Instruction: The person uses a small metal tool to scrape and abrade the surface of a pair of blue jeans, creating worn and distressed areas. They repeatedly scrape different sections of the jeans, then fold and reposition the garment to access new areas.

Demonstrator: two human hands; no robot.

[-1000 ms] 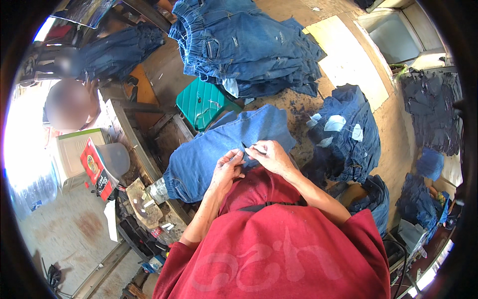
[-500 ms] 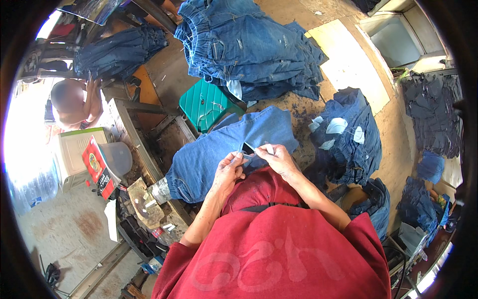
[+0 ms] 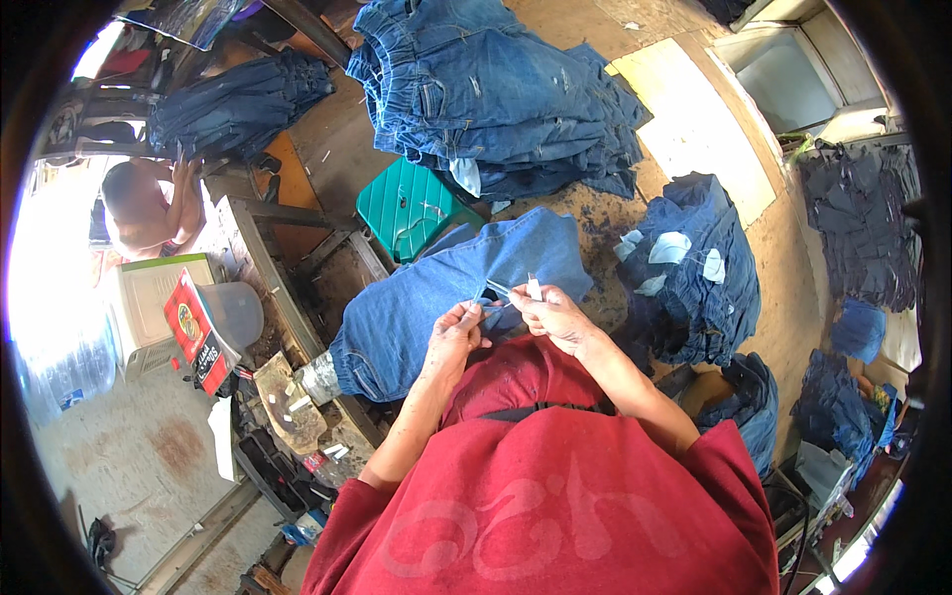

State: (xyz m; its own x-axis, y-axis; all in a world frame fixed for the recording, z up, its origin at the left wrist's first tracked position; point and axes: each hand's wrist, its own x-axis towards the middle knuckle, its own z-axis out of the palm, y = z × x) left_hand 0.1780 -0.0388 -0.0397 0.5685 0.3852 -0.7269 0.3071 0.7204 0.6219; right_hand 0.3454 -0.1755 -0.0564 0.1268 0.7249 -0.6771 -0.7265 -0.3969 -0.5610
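Note:
A blue denim garment point(image 3: 416, 302) with a gathered elastic edge stretches in front of me. That edge surrounds or meets a silvery wrapped end point(image 3: 319, 379) beside a worn wooden board. My left hand point(image 3: 458, 332) is closed, its fingertips pinching the denim next to a small dark opening. Close by on the right, my right hand point(image 3: 552, 319) is closed around a small white piece point(image 3: 535, 290) with a thin dark tip. A narrow, pale, two-pronged shape point(image 3: 498, 288) reaches from its fingertips toward the opening; I cannot tell whether it is a tool or cloth.
A large jeans pile point(image 3: 496, 99) lies ahead, near a green plastic stool point(image 3: 407, 208). Another denim heap point(image 3: 694, 288) with pale patches sits right. Small white sticks point(image 3: 297, 405) rest on the wooden board point(image 3: 283, 421). A person point(image 3: 149, 203) is at far left.
My right hand has turned slightly, and the white piece now points more upright. The pale two-pronged shape shows between my hands. My left hand has barely moved.

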